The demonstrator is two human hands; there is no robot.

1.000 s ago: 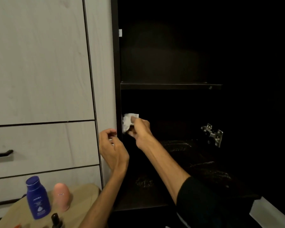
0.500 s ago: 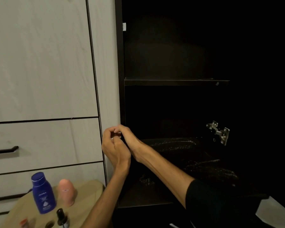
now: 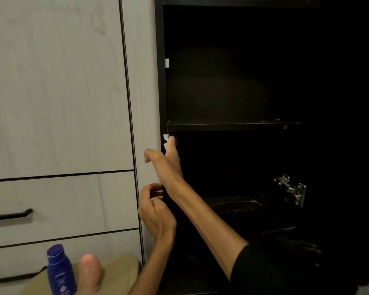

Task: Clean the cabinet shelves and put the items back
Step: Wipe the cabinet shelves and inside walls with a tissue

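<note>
The dark cabinet stands open, with one bare shelf [image 3: 232, 126] across its middle. My right hand [image 3: 166, 158] reaches up to the cabinet's left inner wall just under that shelf and holds a small white tissue [image 3: 165, 137] against it. Only a corner of the tissue shows past the fingers. My left hand [image 3: 156, 211] hovers lower at the cabinet's front left edge, fingers loosely curled, holding nothing that I can see. A blue lotion bottle [image 3: 60, 271] and a pink bottle [image 3: 91, 273] stand on a tan surface [image 3: 119, 271] at the lower left.
Light wood doors and drawers with a black handle [image 3: 11, 214] fill the left. A metal hinge [image 3: 292, 189] sticks out on the cabinet's right side. A dark glittery object [image 3: 243, 206] lies low inside the cabinet.
My right hand has risen with the tissue from near my left hand up to the wall under the shelf. The left hand stayed near the cabinet edge.
</note>
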